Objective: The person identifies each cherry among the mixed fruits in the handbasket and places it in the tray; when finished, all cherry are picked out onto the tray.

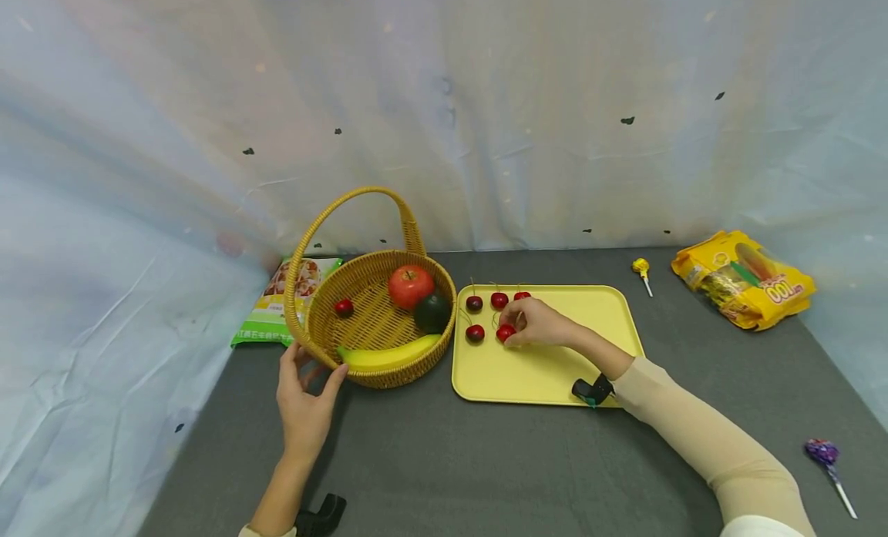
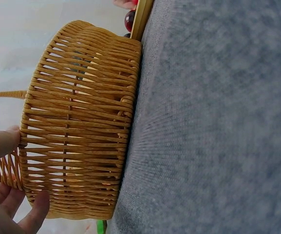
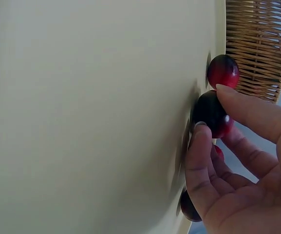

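Note:
A woven basket (image 1: 326, 302) with a tall handle holds a red apple (image 1: 411, 285), a dark green fruit (image 1: 432, 313), a banana (image 1: 388, 357) and one cherry (image 1: 343, 307). My left hand (image 1: 315, 367) grips its near rim by the handle's foot; the left wrist view shows that hand (image 2: 26, 168) with thumb and fingers on the basket wall (image 2: 82, 122). To the right lies a yellow tray (image 1: 555, 367) with several cherries (image 1: 475, 303). My right hand (image 1: 509, 330) pinches one cherry (image 1: 505, 333) resting on the tray; thumb and forefinger (image 3: 209, 108) close on that cherry (image 3: 213, 117).
A green snack bag (image 1: 277, 310) lies behind the basket at the left. Far right sit a yellow packet (image 1: 745, 279) and a yellow lollipop (image 1: 641, 271); a purple lollipop (image 1: 825, 454) lies near right. White sheeting walls in the grey table (image 1: 444, 460).

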Demonstrator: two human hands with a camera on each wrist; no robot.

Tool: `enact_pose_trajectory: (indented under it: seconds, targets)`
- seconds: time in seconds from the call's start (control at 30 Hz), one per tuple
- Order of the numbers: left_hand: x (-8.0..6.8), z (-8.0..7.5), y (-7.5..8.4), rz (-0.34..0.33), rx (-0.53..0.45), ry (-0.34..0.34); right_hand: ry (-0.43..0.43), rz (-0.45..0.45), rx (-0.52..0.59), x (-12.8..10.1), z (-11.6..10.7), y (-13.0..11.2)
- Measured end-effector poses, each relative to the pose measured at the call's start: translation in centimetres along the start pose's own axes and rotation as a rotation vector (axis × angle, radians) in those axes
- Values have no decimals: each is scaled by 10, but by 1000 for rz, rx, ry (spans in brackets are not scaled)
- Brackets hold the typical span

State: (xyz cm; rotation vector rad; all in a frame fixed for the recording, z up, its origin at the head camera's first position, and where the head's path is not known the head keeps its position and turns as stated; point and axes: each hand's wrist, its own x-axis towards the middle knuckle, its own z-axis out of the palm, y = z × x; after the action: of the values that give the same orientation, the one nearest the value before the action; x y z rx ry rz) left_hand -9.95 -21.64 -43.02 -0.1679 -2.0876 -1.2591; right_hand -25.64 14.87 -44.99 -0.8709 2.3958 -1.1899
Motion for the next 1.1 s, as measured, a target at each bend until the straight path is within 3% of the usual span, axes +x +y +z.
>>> enact_pose_trajectory:
  seconds: [0.53, 0.73, 0.9, 1.1]
  targets:
    - [0, 0, 0, -4, 5, 0, 10, -5, -1, -1, 0, 4]
    - [0, 1, 0, -13, 6, -1, 15, -16, 44, -2, -9, 2]
    - [-1, 0, -1, -12, -4, 1, 51, -95, 105, 14, -28, -27]
    - [0, 0, -3, -8, -7, -2, 25, -239, 154, 62, -26, -87]
